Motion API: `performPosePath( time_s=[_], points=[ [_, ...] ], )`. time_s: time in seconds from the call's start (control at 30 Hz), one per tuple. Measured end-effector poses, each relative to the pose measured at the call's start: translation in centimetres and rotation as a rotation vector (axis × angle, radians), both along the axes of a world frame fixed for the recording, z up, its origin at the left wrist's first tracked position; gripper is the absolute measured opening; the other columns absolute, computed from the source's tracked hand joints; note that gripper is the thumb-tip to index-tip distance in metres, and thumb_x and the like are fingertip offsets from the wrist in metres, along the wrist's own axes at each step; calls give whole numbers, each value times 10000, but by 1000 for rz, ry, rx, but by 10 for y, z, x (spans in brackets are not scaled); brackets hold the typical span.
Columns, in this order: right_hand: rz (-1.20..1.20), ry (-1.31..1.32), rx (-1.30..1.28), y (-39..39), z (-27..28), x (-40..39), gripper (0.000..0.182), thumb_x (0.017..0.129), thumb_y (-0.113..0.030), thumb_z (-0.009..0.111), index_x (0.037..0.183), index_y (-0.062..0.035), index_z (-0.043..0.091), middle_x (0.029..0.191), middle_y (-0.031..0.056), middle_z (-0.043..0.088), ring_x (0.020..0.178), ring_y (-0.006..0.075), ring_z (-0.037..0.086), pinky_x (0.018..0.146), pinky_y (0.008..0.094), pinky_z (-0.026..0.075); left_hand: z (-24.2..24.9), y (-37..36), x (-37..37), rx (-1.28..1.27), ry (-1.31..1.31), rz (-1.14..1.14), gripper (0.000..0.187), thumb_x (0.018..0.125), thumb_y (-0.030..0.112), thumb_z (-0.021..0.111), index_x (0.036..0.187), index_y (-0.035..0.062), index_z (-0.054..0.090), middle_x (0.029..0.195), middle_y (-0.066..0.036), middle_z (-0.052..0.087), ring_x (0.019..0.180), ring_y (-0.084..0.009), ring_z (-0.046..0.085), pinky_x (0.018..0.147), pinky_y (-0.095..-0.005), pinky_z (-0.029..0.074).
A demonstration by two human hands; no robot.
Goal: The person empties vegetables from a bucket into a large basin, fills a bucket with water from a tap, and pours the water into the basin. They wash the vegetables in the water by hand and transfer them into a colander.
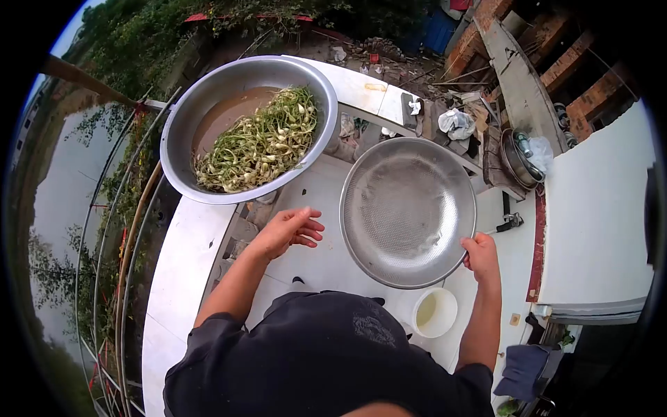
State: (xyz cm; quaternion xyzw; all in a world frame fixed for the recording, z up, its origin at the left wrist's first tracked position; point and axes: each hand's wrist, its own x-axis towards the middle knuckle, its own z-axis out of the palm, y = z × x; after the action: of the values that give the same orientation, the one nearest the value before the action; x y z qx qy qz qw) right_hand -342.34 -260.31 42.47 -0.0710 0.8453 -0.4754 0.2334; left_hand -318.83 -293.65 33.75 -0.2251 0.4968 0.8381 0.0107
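Observation:
My right hand (481, 256) grips the rim of a round metal colander (406, 208), tilted so that its perforated inside faces me. Nothing lies in the colander. My left hand (290, 233) hangs in the air to the colander's left, fingers apart and holding nothing. Beyond it, a large metal basin (182, 170) sits on the white ledge. Brown, muddy water (226, 118) fills part of the basin, and a heap of green-stalked wild onions with small pale bulbs (267, 142) lies in it. Neither hand touches the basin.
A white bucket with pale liquid (446, 316) stands on the tiled floor below the colander. The white tiled ledge (184, 257) curves along the left and back. Rubble and plastic bags (456, 124) lie behind, and a metal pan (517, 160) rests at the right.

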Motion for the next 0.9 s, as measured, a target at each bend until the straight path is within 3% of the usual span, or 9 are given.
performPosePath(
  time_s=[0.07, 0.13, 0.23, 0.33, 0.43, 0.53, 0.73, 0.83, 0.9],
  points=[
    [214, -27, -24, -96, -13, 4, 131, 742, -92, 550, 660, 11, 544, 540, 36, 509, 425, 92, 462, 379, 241, 356, 24, -34, 37, 40, 62, 128, 691, 877, 548, 463, 1227, -48, 442, 1005, -166, 591, 883, -220, 607, 725, -355, 540],
    [406, -4, -14, -178, -15, 16, 156, 738, -114, 559, 658, 19, 558, 544, 51, 527, 445, 97, 486, 396, 250, 377, 43, -60, 66, -33, -21, 254, 665, 862, 507, 523, 1218, -50, 446, 1030, -169, 588, 879, -237, 618, 668, -366, 557],
    [620, 64, 61, -275, -28, 21, 203, 737, -164, 570, 694, 32, 591, 552, 73, 551, 470, 116, 517, 417, 266, 400, 32, -97, 95, -270, -204, 426, 502, 859, 327, 568, 1162, -64, 483, 985, -175, 607, 802, -260, 643, 589, -384, 570],
    [762, 199, -9, -361, -48, 16, 272, 776, -230, 601, 674, 21, 583, 573, 70, 570, 504, 130, 537, 450, 265, 415, -1, -149, 108, -177, -257, 626, 362, 809, 140, 539, 1090, -86, 513, 899, -179, 622, 709, -284, 655, 549, -409, 574],
    [806, -42, -243, -432, -54, 4, 397, 854, -379, 599, 689, -18, 575, 580, 37, 556, 494, 108, 518, 450, 228, 415, -11, -203, 99, -160, -250, 815, 313, 753, 45, 465, 1023, -104, 518, 838, -189, 619, 658, -298, 654, 588, -445, 577],
    [741, -284, -327, -482, -79, -25, 343, 865, -347, 590, 763, -19, 586, 608, 31, 557, 494, 91, 510, 415, 205, 391, -12, -253, 76, -183, -234, 966, 273, 750, 53, 465, 975, -96, 511, 806, -169, 607, 598, -293, 645, 561, -424, 583],
    [822, -128, -102, -543, -141, -102, 288, 833, -294, 615, 809, -8, 605, 646, 45, 585, 535, 97, 535, 469, 224, 421, 1, -300, 103, -217, -271, 1261, 256, 754, 57, 461, 948, -105, 500, 850, -175, 598, 692, -282, 644, 603, -428, 581],
    [837, 185, 26, -585, -199, -155, 334, 777, -304, 653, 858, 19, 632, 792, 117, 650, 712, 192, 617, 669, 317, 487, 9, -272, 160, -250, -409, 1466, 268, 745, 63, 439, 939, -113, 493, 832, -181, 600, 689, -287, 652, 601, -425, 588],
    [860, 342, 155, -605, -207, -166, 424, 785, -373, 632, 991, -2, 614, 931, 174, 636, 879, 282, 610, 793, 367, 468, -3, -239, 207, -194, -517, 1593, 276, 742, 63, 423, 941, -121, 478, 831, -189, 598, 684, -298, 655, 614, -438, 591]
  ],
)
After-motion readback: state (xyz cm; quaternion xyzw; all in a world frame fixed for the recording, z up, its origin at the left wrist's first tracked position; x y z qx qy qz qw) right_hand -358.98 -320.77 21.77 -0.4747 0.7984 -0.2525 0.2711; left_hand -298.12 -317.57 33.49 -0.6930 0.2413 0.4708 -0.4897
